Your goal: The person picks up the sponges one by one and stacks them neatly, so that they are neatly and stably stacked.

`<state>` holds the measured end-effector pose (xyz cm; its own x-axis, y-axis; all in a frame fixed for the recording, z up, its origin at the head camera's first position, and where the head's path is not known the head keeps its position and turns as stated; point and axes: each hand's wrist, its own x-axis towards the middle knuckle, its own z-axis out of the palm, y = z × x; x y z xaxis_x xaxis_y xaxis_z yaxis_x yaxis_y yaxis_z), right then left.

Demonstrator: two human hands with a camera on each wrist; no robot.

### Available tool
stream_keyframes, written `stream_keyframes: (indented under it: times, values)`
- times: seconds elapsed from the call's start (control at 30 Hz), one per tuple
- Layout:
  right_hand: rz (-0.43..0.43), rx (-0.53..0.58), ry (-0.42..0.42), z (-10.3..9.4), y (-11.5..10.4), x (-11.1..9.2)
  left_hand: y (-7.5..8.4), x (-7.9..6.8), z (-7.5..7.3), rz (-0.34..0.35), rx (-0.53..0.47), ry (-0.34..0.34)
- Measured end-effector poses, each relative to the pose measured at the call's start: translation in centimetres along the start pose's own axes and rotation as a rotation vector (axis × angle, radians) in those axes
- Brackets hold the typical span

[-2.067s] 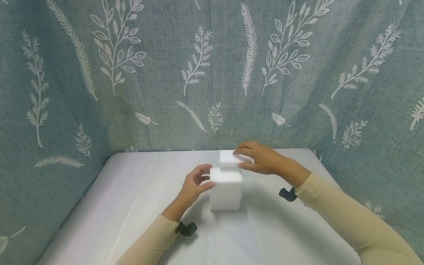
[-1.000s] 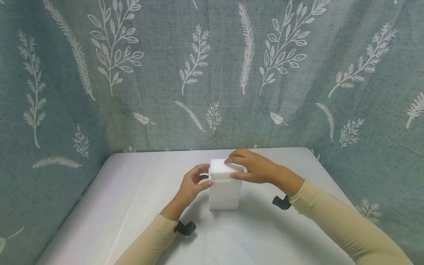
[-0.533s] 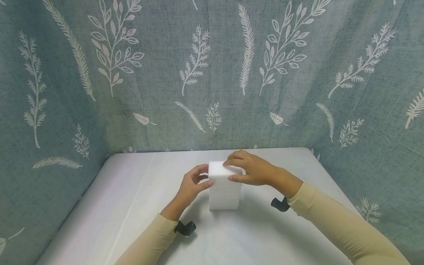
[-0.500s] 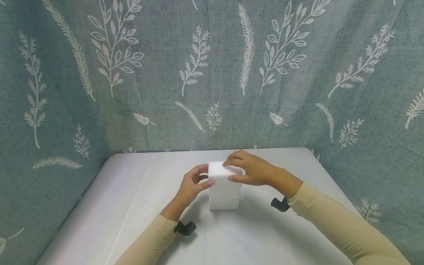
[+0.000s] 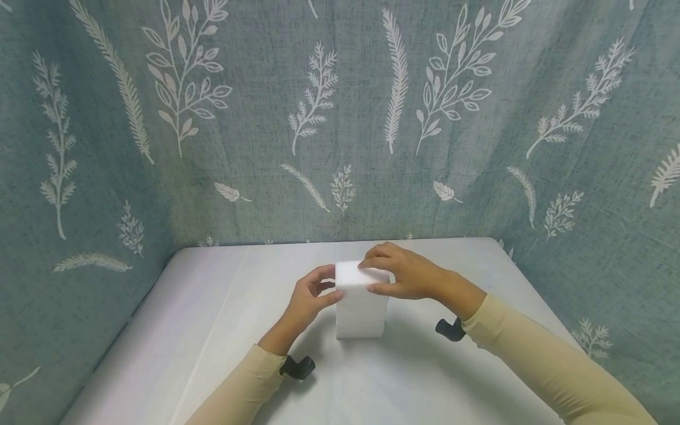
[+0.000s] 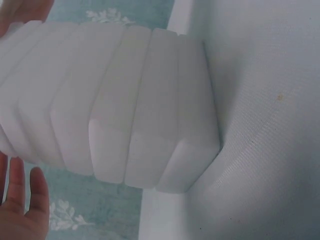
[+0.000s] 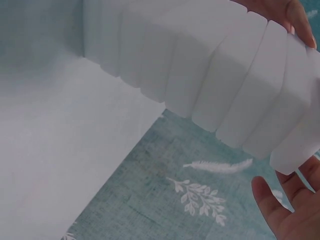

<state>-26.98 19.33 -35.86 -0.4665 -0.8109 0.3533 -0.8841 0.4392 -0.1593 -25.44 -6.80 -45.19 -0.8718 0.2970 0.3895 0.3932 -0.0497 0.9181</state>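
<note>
White sponges (image 5: 361, 313) stand in a tall stack, several layers high, on the table. At its left side is my left hand (image 5: 313, 295), the thumb at the front corner and the fingers curled behind. The left wrist view shows the layered stack (image 6: 115, 110) side-on, with left-hand fingertips (image 6: 37, 190) beyond it. My right hand (image 5: 406, 271) holds the top sponge (image 5: 353, 274), thumb at its front edge and fingers over the far part. In the right wrist view, the right hand (image 7: 295, 205) reaches the end of the stack and the layers sit slightly uneven.
A white-covered table (image 5: 239, 330) carries the stack. Behind it and at both sides hangs a grey-green curtain (image 5: 255, 118) with white leaf prints. Dark wrist-worn devices (image 5: 298, 367) sit under both wrists.
The right hand has brought a sponge from behind the stack forward and down onto its top. It has lined up with the layers below. The left hand has stayed at the stack's side.
</note>
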Motion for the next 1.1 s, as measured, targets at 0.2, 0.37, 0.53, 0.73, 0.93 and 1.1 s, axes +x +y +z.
stream_keyframes:
  times: [0.2,0.37,0.53,0.73,0.93,1.1]
  values:
    - [-0.004,0.008,0.002,0.1,0.1,-0.1,-0.2,-0.1,0.0,0.012,0.004,0.001]
    - [-0.005,0.007,-0.009,0.2,0.1,-0.1,-0.2,-0.1,0.1,-0.006,0.005,0.002]
    - [-0.013,0.006,-0.002,0.2,0.2,-0.1,0.6,-0.1,0.1,-0.022,0.024,-0.004]
    - [-0.032,0.008,-0.008,0.4,0.3,0.0,2.7,-0.8,0.4,-0.035,0.044,-0.005]
    - [-0.033,0.008,-0.012,0.2,0.3,0.2,2.8,-0.6,0.3,-0.028,0.066,0.0]
    - [-0.007,0.019,-0.016,0.3,0.3,0.1,2.8,-0.6,0.2,-0.02,0.082,-0.005]
